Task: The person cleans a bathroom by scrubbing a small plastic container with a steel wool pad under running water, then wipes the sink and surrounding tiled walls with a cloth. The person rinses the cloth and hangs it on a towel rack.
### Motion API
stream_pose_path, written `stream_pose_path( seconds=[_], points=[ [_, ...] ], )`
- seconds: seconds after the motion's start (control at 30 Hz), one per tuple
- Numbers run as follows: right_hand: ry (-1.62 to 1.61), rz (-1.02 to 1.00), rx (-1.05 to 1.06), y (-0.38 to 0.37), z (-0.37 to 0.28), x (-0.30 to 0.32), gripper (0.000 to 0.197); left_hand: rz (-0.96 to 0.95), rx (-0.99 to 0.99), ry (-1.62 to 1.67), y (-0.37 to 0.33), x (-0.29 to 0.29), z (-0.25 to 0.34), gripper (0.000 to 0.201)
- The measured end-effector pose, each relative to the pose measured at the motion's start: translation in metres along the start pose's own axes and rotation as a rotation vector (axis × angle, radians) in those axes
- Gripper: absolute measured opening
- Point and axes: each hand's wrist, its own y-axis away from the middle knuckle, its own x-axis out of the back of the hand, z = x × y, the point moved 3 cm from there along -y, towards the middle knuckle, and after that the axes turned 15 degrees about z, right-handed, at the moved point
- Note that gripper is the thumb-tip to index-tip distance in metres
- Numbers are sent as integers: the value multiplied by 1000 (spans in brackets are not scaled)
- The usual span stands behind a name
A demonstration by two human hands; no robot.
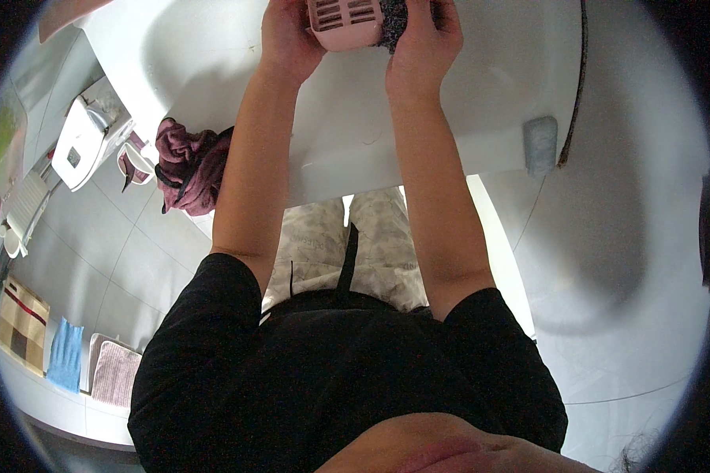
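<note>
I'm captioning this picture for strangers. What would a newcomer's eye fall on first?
Probably the pale pink slotted holder at top center, in the left hand, against a dark gray pad in the right hand. Next, the bunched maroon cloth beside the left forearm, at the white basin's edge.

Pale, thin-seamed tiles flank the glossy white basin, a broad soft shadow darkening those past its right edge.
</note>
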Motion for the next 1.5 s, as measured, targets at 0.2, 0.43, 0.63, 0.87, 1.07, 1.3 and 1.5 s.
stream_pose_path(
  seconds=[0.2,0.43,0.63,0.87,1.07,1.3,1.5],
  points=[
    [15,9,-19,-1,-3,2,25,-65,-7,24,6,-9,2,42],
    [-32,69,-10,1,-7,4,26,-29,-93,-67,6,-10,1,41],
    [288,-95,483,10,-21,1,22,-290,-222,-99,16,-30,8,45],
    [735,-331,834,35,-17,-28,15,-162,-187,-112,2,-14,-7,45],
    [868,-226,906,30,-27,-24,14,-131,-226,-166,15,-20,-8,45],
    [876,-247,834,26,-20,-21,14,-215,-315,-279,27,-33,4,49],
    [829,-374,804,27,-13,-25,12,-109,-294,-223,16,-26,2,45]
  ],
)
